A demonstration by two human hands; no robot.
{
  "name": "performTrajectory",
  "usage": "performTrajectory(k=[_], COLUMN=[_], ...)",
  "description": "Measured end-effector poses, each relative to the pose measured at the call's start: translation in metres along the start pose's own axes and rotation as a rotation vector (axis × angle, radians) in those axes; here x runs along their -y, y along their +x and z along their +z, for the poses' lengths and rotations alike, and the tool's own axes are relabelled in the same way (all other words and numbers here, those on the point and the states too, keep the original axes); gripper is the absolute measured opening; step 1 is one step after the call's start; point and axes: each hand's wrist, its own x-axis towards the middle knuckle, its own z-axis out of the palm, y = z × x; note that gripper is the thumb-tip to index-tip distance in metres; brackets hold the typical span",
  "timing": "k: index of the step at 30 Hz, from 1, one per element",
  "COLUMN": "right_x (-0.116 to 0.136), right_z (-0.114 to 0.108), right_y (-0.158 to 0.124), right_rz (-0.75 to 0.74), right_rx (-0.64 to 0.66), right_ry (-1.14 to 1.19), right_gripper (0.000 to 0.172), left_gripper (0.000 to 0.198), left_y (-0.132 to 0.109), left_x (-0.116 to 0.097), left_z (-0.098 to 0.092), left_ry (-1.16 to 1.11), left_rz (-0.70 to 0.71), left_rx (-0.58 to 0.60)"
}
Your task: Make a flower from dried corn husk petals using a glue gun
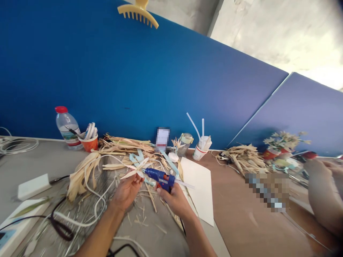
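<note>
Pale pointed petals form a star-shaped flower [137, 169], pinched from below by my left hand [129, 190]. My right hand [174, 200] is wrapped round the handle of a blue glue gun [160, 177], whose nozzle points left and meets the flower near its centre. A clear glue stick [185, 184] sticks out of the gun's back end. Dried husk strips [83, 174] lie to the left of my left hand, and light blue ribbon [171, 164] lies behind the gun. Small husk scraps are scattered below the hands.
Along the blue partition [107, 78] stand a bottle [68, 128], an orange cup [89, 143], a phone [162, 138], a glass jar [184, 144] and a paper cup [199, 152]. White cables [99, 203] and a power strip [18, 225] lie left. Another person's arm [323, 192] reaches in at right.
</note>
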Motion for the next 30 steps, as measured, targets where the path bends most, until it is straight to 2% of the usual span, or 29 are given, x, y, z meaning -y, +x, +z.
performTrajectory(k=[8, 19, 24, 30], right_x=[0.0056, 0.0097, 0.0075, 0.0075], right_z=[0.0041, 0.0086, 0.0098, 0.0100], right_y=[-0.0004, -0.0044, -0.0052, -0.0040], right_rz=[-0.017, -0.026, -0.049, -0.043], right_rx=[0.001, -0.051, -0.033, -0.053], right_ry=[-0.074, -0.244, -0.272, -0.251], right_gripper=[0.010, 0.012, 0.011, 0.013], left_gripper=[0.018, 0.021, 0.020, 0.024], left_y=[0.0000, -0.0007, -0.0001, 0.0011], left_x=[-0.0003, -0.0026, -0.0030, -0.0025], left_z=[0.0004, 0.0060, 0.0063, 0.0030], left_ry=[-0.029, -0.060, -0.081, -0.090], left_rz=[-0.026, -0.014, -0.017, -0.035], left_rx=[0.002, -0.035, -0.073, -0.031])
